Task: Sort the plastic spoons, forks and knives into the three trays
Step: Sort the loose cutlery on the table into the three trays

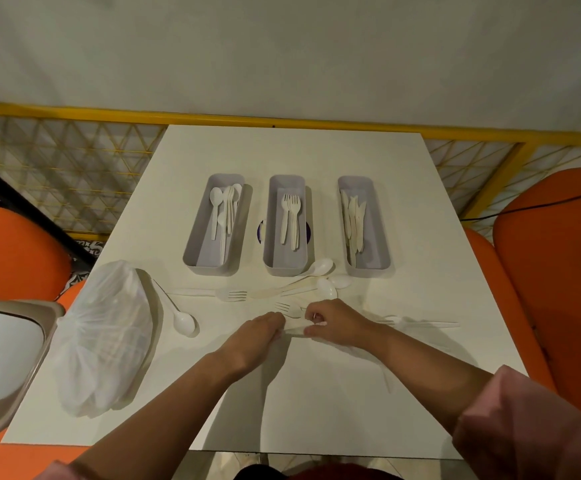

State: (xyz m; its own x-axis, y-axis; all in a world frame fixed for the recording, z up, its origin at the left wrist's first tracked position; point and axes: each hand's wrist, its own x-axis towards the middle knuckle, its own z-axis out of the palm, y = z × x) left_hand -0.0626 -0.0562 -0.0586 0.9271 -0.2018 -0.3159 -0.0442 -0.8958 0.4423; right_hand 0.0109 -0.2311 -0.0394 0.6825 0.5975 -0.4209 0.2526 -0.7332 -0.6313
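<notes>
left hand (259, 332): reached in from the lower left, forearm laid diagonally over the counter (316, 403), knuckles up; fingers curled and pressed together, left end of a white cutlery piece (296, 329) pinched.
right hand (334, 320): reached in from the lower right, wrist low over the counter, pink sleeve pushed up; fingers curled, the piece's right end pinched.
cutlery piece: held between both hands just above the counter, near its middle; its type cannot be told.
left tray (195, 230): spoons (217, 199) held.
middle tray (269, 237): forks (291, 209) held.
right tray (382, 244): knives (355, 216) held.
loose cutlery: fork (232, 295) and spoon cluster (327, 289) lain between trays and hands; second fork (287, 308) just beyond the fingers; single spoon (183, 322) beside the plastic bag (105, 341).
</notes>
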